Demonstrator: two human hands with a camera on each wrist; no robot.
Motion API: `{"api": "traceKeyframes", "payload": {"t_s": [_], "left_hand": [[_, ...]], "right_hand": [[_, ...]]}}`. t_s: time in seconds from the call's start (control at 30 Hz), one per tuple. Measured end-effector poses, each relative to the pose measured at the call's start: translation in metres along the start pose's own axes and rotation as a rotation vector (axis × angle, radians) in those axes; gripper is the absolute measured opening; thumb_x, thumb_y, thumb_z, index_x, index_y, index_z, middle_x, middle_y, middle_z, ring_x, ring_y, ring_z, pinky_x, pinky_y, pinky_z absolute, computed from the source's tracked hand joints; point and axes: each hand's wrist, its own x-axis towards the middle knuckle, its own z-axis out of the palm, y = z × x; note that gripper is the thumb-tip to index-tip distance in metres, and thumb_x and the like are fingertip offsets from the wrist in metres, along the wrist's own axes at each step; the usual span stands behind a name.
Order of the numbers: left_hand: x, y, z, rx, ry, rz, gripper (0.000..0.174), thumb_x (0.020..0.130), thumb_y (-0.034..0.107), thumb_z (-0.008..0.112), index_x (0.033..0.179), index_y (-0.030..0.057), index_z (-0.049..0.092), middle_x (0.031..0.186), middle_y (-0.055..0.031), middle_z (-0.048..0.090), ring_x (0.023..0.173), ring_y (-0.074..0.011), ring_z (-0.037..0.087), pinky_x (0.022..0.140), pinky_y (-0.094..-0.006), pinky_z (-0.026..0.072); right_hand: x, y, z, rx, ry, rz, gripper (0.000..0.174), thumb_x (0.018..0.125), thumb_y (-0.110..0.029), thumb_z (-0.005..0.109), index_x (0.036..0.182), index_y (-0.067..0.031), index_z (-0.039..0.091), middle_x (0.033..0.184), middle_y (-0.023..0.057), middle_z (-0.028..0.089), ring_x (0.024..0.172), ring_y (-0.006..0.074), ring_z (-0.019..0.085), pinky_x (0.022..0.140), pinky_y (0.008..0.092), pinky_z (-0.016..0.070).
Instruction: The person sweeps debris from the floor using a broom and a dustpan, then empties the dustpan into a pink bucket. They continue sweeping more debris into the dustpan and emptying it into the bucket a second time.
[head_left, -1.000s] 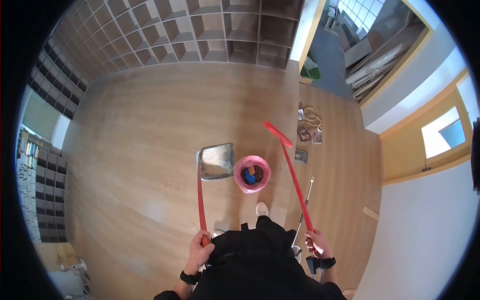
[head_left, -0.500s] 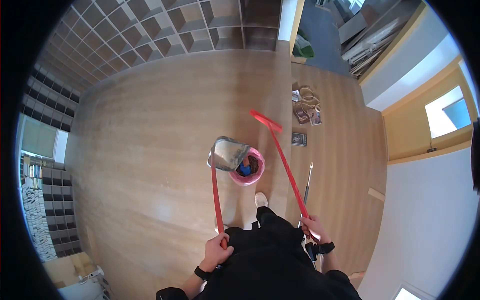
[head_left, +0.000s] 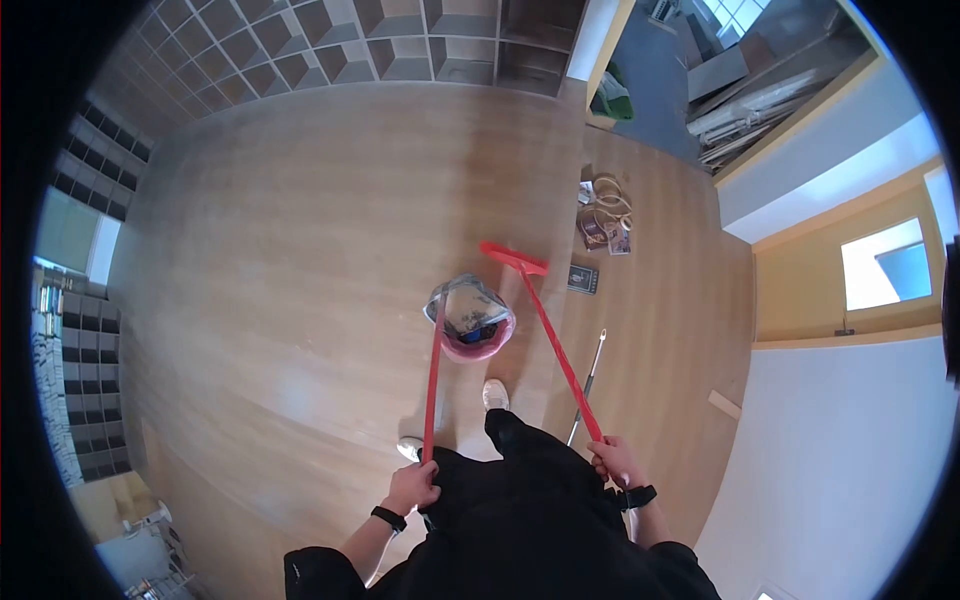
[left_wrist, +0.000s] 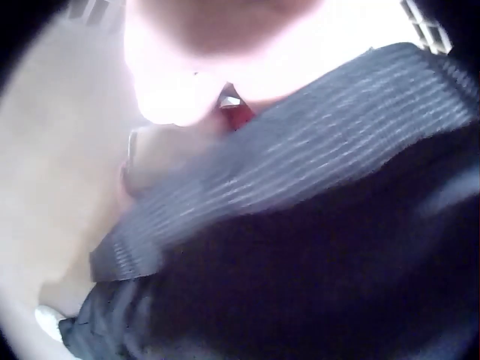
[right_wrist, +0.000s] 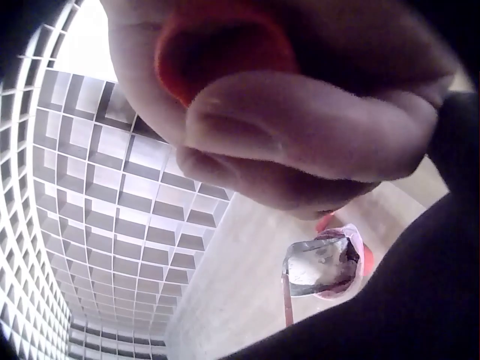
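My left hand [head_left: 410, 487] grips the red handle of a long-handled metal dustpan [head_left: 468, 303]. The pan overlaps the far left part of a bin with a pink liner [head_left: 476, 352], tilted down towards its mouth; a bit of something blue shows inside. In my right hand [head_left: 618, 462] is the red handle of a broom [head_left: 560, 355], its narrow red head [head_left: 515, 257] beyond the bin. The right wrist view shows curled fingers [right_wrist: 277, 127] round the handle's orange-red end [right_wrist: 225, 56]. A dark sleeve [left_wrist: 300, 172] hides much of the left wrist view.
On the wooden floor to the right lie a pole [head_left: 590, 385], a dark book [head_left: 583, 279] and a pile with a coiled cord [head_left: 608, 200]. Cubby shelves [head_left: 400, 40] line the far wall. My white shoe [head_left: 495, 394] stands just short of the bin.
The dustpan has moved right from beside the bin to over it and tipped, now covering much of the contents. The broom head has shifted left, nearer the bin.
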Motion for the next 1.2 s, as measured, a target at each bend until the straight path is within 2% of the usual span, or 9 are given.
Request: {"api": "traceKeyframes", "payload": {"t_s": [0.3, 0.4, 0.47, 0.53, 0.6, 0.67, 0.73, 0.77, 1.2], "left_hand": [[-0.011, -0.049, 0.067, 0.034, -0.036, -0.084, 0.037, 0.065, 0.017, 0.058, 0.099, 0.0148, 0.045, 0.073, -0.0142, 0.054, 0.069, -0.0326, 0.056, 0.062, -0.0422, 0.0469], [0.000, -0.063, 0.091, -0.285, 0.061, -0.117, 0.047, 0.069, 0.014, 0.056, 0.111, 0.0112, 0.036, 0.071, -0.0161, 0.054, 0.066, -0.0326, 0.057, 0.059, -0.0423, 0.0475], [0.018, -0.057, 0.092, -0.711, 0.117, -0.635, 0.054, 0.070, 0.014, 0.056, 0.116, 0.0042, 0.028, 0.065, -0.0128, 0.053, 0.058, -0.0273, 0.057, 0.053, -0.0398, 0.0478], [0.040, -0.063, 0.095, -1.016, 0.142, -0.680, 0.047, 0.071, 0.024, 0.058, 0.105, -0.0013, 0.039, 0.061, -0.0073, 0.051, 0.051, -0.0216, 0.054, 0.049, -0.0382, 0.0461], [0.059, -0.083, 0.098, -1.364, -0.214, -0.795, 0.048, 0.073, 0.039, 0.056, 0.095, -0.0021, 0.048, 0.058, -0.0030, 0.047, 0.053, -0.0133, 0.051, 0.050, -0.0338, 0.0450], [0.075, -0.100, 0.119, -1.269, -0.240, -0.872, 0.056, 0.072, 0.052, 0.050, 0.081, -0.0032, 0.057, 0.064, -0.0097, 0.056, 0.059, -0.0212, 0.057, 0.056, -0.0374, 0.0462], [0.073, -0.088, 0.117, -0.461, 0.167, -0.773, 0.063, 0.070, 0.058, 0.047, 0.082, -0.0020, 0.062, 0.076, -0.0196, 0.061, 0.077, -0.0340, 0.059, 0.069, -0.0427, 0.0455], [0.068, -0.081, 0.111, -0.490, 0.177, -0.782, 0.068, 0.068, 0.059, 0.049, 0.081, -0.0067, 0.061, 0.084, -0.0283, 0.057, 0.085, -0.0374, 0.056, 0.074, -0.0408, 0.0443], [0.018, -0.071, 0.111, -0.429, 0.188, -0.933, 0.047, 0.070, 0.052, 0.051, 0.086, 0.0100, 0.065, 0.083, -0.0170, 0.061, 0.080, -0.0337, 0.059, 0.074, -0.0423, 0.0467]], "right_hand": [[0.001, 0.001, -0.002, -0.035, -0.004, 0.007, 0.015, 0.079, -0.018, 0.052, 0.073, -0.0053, 0.047, 0.050, -0.0001, 0.043, 0.036, 0.0086, 0.039, 0.031, 0.0224, 0.0298], [0.001, 0.000, 0.000, -0.072, 0.006, 0.000, 0.015, 0.079, -0.017, 0.053, 0.072, -0.0052, 0.047, 0.050, -0.0001, 0.043, 0.037, 0.0085, 0.039, 0.032, 0.0224, 0.0296], [0.001, 0.002, -0.001, -0.085, 0.017, 0.000, 0.015, 0.079, -0.017, 0.053, 0.072, -0.0052, 0.047, 0.050, -0.0001, 0.044, 0.037, 0.0085, 0.039, 0.032, 0.0223, 0.0295], [0.002, 0.006, -0.005, -0.069, 0.006, 0.027, 0.016, 0.078, -0.019, 0.053, 0.074, -0.0050, 0.048, 0.052, 0.0003, 0.045, 0.037, 0.0089, 0.040, 0.033, 0.0232, 0.0299], [0.001, 0.007, -0.007, -0.029, -0.002, 0.033, 0.015, 0.078, -0.019, 0.053, 0.074, -0.0050, 0.048, 0.051, -0.0002, 0.044, 0.037, 0.0088, 0.039, 0.033, 0.0233, 0.0292], [0.005, 0.010, -0.002, 0.006, -0.012, 0.035, 0.015, 0.078, -0.018, 0.053, 0.075, -0.0049, 0.047, 0.050, -0.0008, 0.042, 0.037, 0.0086, 0.038, 0.032, 0.0233, 0.0285], [0.005, 0.009, -0.004, 0.041, -0.035, 0.024, 0.015, 0.078, -0.018, 0.053, 0.075, -0.0052, 0.046, 0.050, -0.0016, 0.039, 0.036, 0.0084, 0.036, 0.032, 0.0233, 0.0271], [0.004, 0.007, -0.005, 0.033, -0.034, 0.019, 0.015, 0.078, -0.018, 0.053, 0.075, -0.0052, 0.046, 0.050, -0.0016, 0.039, 0.036, 0.0084, 0.036, 0.032, 0.0233, 0.0271], [-0.007, -0.011, 0.003, 0.050, -0.023, 0.047, 0.013, 0.078, -0.015, 0.054, 0.076, -0.0071, 0.044, 0.049, -0.0025, 0.038, 0.036, 0.0076, 0.034, 0.032, 0.0225, 0.0242]]}}
